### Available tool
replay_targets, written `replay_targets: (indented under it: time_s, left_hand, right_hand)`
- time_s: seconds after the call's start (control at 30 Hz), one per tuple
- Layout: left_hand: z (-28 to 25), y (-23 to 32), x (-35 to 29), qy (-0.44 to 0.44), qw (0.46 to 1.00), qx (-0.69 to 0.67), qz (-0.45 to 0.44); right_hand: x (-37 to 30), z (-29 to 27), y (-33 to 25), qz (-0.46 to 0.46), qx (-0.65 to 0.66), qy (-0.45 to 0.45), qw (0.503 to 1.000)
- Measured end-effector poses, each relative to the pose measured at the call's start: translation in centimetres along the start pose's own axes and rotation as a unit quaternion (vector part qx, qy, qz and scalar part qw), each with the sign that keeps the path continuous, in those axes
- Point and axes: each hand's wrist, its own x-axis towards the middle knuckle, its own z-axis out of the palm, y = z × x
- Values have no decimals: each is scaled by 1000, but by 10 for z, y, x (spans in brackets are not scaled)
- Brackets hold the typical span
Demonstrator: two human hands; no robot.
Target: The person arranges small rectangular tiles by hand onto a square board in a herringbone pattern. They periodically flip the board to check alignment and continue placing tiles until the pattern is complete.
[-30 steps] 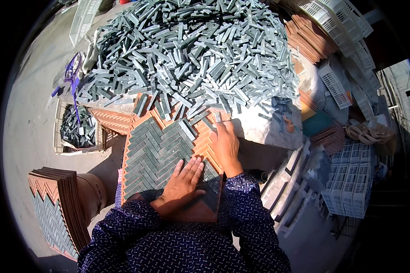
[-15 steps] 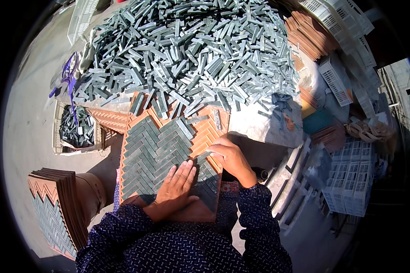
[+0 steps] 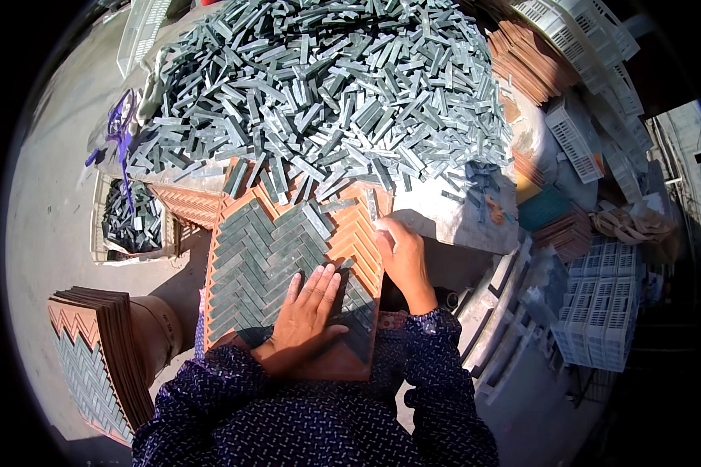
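An orange herringbone-grooved tray [image 3: 354, 247] lies before me, much of it filled with dark green stone strips [image 3: 249, 249] set in zigzag rows. My left hand [image 3: 308, 311] rests flat on the laid strips, fingers stretched out and holding nothing. At the tray's right edge, my right hand [image 3: 405, 261] has its fingers curled, the tips at the lower end of a pale stone strip [image 3: 371, 204]. Loose strips lie across the tray's far end, one [image 3: 317, 221] slanting over the bare grooves.
A large heap of loose stone strips [image 3: 327, 93] covers the worktable [image 3: 452, 218] beyond the tray. A crate of strips [image 3: 101, 226] stands at left, above a stack of trays [image 3: 101, 342]. White plastic crates [image 3: 600, 311] and more stacked trays [image 3: 530, 58] are at right.
My right hand has moved up and right, from the edge of the laid strips to the pale strip at the tray's right edge. My left hand stays flat, shifted slightly right.
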Motion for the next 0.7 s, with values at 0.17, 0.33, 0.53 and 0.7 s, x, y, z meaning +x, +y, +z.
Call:
replay_targets:
  time_s: [0.17,0.33,0.53,0.7]
  left_hand:
    - [11,-12,6,-7,1000,-18,19]
    - [8,-11,7,-3,999,-24,45]
    - [16,-22,14,-17,998,6,57]
    - [18,-21,1,-21,998,-27,61]
  right_hand:
    - [18,22,11,58,-70,72,993]
    - [-1,16,12,132,25,27,991]
    - [-9,-2,1,-15,48,-60,997]
    - [-9,-4,-5,-50,65,-133,988]
